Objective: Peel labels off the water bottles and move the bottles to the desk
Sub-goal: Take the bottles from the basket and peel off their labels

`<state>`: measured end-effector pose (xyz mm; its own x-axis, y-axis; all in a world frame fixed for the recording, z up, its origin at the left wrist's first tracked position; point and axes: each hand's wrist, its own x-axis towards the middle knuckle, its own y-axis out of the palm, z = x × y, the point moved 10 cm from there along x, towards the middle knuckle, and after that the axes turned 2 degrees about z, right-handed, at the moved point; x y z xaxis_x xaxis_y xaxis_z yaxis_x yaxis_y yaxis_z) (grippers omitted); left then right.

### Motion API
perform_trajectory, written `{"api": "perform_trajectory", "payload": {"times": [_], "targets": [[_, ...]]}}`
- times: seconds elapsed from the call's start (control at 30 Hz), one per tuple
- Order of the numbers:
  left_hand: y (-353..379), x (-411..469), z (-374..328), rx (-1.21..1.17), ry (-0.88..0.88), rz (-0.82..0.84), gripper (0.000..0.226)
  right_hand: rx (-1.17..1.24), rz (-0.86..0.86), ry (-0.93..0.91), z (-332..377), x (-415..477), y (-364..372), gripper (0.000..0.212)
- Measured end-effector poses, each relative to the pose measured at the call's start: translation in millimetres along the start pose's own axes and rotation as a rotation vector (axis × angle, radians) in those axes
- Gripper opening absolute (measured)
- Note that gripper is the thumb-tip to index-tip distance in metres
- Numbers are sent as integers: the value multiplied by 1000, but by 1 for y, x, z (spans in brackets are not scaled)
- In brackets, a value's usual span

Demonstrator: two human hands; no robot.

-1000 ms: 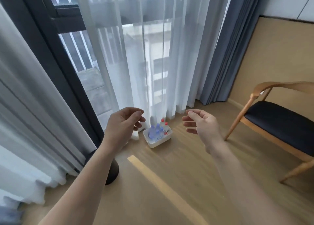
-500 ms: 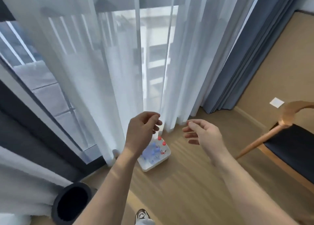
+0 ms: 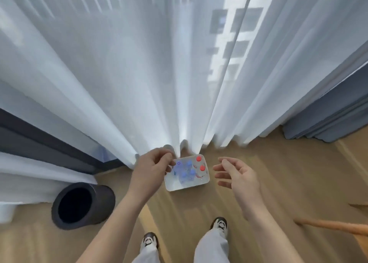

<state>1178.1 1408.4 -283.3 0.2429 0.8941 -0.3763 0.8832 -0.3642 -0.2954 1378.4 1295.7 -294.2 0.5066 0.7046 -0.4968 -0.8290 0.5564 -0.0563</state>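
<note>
I am standing on the pale wooden plank floor and looking straight down past my white and dark trainers at a small white rectangular plastic tub that is sitting on the floor right at the hem of the sheer white curtains. The clear plastic water bottles are standing upright inside the tub, packed close together. Most are showing blue caps, and two with red caps are crowding the far right corner. They look too blurred for me to make out their labels. I am holding my left hand out over the tub's left edge, hiding that side of it, with its fingers curling in tight against the thumb and nothing showing between them. I am holding my right hand out just to the right of the tub, clear of it, with its fingers loose, slightly spread and gripping nothing. A black cylindrical bin is standing on the floor to my left, near the curtain hem. Heavier grey-blue drapes are hanging at the far right, and a curved wooden chair arm is poking in at the right edge.
</note>
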Motion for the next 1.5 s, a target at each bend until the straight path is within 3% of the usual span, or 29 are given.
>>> {"api": "perform_trajectory", "payload": {"times": [0.27,0.43,0.67,0.8,0.93,1.0,1.13,1.23,1.4,1.5], "targets": [[74,76,131,-10,-211,-60,17,-52,94,114,-108,138,7,13],[107,136,251,86,-322,-47,17,-86,102,156,-209,217,25,13],[124,245,433,271,-363,-13,13,-365,260,64,-344,330,87,11],[154,338,524,677,-284,146,25,-821,344,-217,-378,404,137,29],[218,401,600,1136,-100,559,40,-1170,585,-483,-406,437,199,59],[236,409,631,1326,-68,700,46,-1303,645,-523,-429,444,211,62],[240,406,640,1396,-117,675,47,-1330,595,-522,-442,446,211,29],[238,401,615,1386,-56,551,37,-1300,550,-539,-439,442,202,30],[214,400,553,1584,289,304,26,-1239,542,-581,-420,440,194,24],[182,402,529,1412,263,145,34,-1203,575,-613,-410,426,195,21]]}}
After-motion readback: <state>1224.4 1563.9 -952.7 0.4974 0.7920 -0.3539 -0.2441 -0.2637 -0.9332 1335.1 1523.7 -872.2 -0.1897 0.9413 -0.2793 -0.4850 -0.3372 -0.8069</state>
